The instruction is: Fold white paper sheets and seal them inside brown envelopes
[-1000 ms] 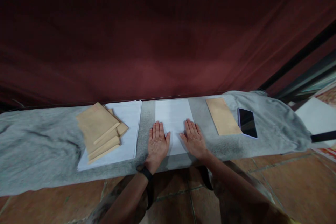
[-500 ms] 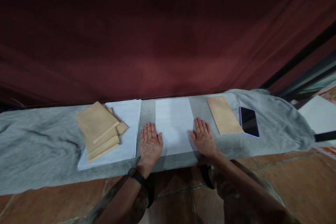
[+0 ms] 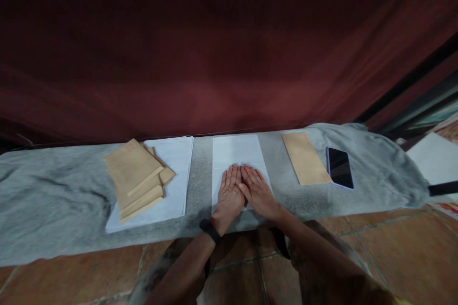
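Observation:
A single white sheet of paper (image 3: pixel 236 147) lies on the grey cloth in front of me, a faint crease running across its middle. My left hand (image 3: pixel 231 194) rests flat on the sheet's lower half, fingers stretched out, with a dark band on the wrist. Right beside it, my right hand (image 3: pixel 259 194) also lies flat, its thumb meeting the left hand. Neither hand grips anything. The lower part of the sheet is mostly hidden beneath both palms.
On the left, several brown envelopes (image 3: pixel 138 171) are fanned over a stack of white paper (image 3: pixel 175 200). One brown envelope (image 3: pixel 306 158) and a phone (image 3: pixel 339 167) lie to the right on the grey cloth (image 3: pixel 53 209). Dark red fabric (image 3: pixel 229 57) hangs behind.
Both hands have moved inward from the sheet's left and right edges and now lie side by side at its lower middle. The envelopes and phone have stayed put.

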A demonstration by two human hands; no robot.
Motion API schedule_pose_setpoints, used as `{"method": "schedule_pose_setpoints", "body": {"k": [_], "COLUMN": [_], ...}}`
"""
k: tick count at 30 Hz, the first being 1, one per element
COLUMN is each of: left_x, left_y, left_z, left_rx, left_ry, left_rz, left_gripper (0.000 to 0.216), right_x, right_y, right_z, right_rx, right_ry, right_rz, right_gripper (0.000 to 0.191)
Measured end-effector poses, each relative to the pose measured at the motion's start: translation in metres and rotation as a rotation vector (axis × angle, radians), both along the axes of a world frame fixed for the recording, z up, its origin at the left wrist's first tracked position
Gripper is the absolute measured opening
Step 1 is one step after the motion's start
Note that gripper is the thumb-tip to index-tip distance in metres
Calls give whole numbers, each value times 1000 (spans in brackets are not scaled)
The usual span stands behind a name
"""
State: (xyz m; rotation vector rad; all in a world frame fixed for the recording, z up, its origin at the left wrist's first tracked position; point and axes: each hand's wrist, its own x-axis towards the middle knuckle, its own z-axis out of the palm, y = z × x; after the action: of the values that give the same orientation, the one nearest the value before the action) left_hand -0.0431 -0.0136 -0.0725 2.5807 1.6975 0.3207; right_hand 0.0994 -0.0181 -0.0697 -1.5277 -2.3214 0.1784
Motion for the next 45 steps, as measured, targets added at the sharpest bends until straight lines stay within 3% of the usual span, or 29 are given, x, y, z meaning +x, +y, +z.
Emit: {"method": "schedule_pose_setpoints", "body": {"k": [10, 21, 40, 45], "left_x": [5, -5, -43, -50], "left_y": [45, 78, 72, 66], "left_z": [6, 2, 1, 7], "left_rx": [-61, 2, 76, 87], "left_ry": [8, -70, -60, -54], "left_rz": [71, 246, 425, 445], "left_gripper": [62, 60, 60, 60], "right_x": [-3, 2, 51, 66], "right_y": [40, 73, 74, 71], "right_z": [-2, -8, -17, -14], "right_rx": [8, 22, 124, 123], "right_ry": [-31, -63, -121, -156], "right_rz": [-67, -179, -310, -336], "right_gripper": [58, 59, 62, 60]}}
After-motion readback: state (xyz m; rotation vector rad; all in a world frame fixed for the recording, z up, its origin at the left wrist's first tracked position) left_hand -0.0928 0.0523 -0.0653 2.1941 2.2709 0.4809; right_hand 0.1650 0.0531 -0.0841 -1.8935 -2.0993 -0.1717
